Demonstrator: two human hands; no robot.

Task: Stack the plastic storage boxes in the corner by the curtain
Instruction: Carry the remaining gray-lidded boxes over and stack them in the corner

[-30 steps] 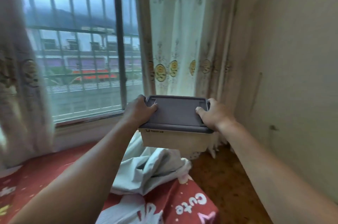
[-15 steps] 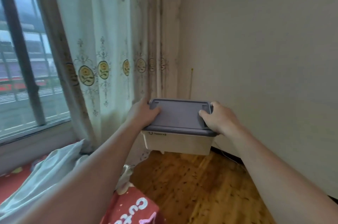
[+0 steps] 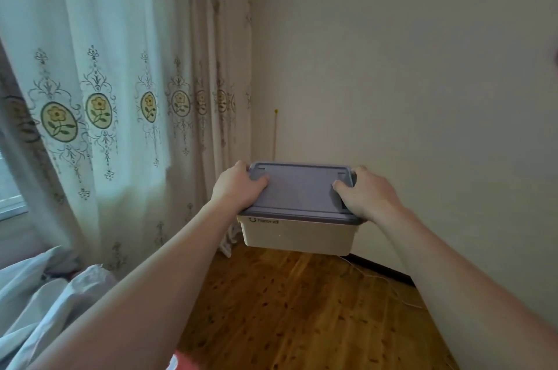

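Observation:
I hold a plastic storage box (image 3: 297,233) with a beige body and a grey-purple lid in the air, above the wooden floor. My left hand (image 3: 235,188) grips the lid's left end, thumb on top. My right hand (image 3: 367,193) grips the right end the same way. The box hangs level in front of the room corner, just right of the flowered curtain (image 3: 126,104). No other storage box is in view.
A plain wall (image 3: 407,67) runs along the right and behind the box. The wooden floor (image 3: 302,309) lies below, with a thin white cable (image 3: 389,285) along the skirting. White bedding (image 3: 36,300) sits at the lower left. A thin stick (image 3: 274,134) stands in the corner.
The view has swung right from the window to the corner and wall. The box has stayed in both hands and now sits nearer the corner past the curtain.

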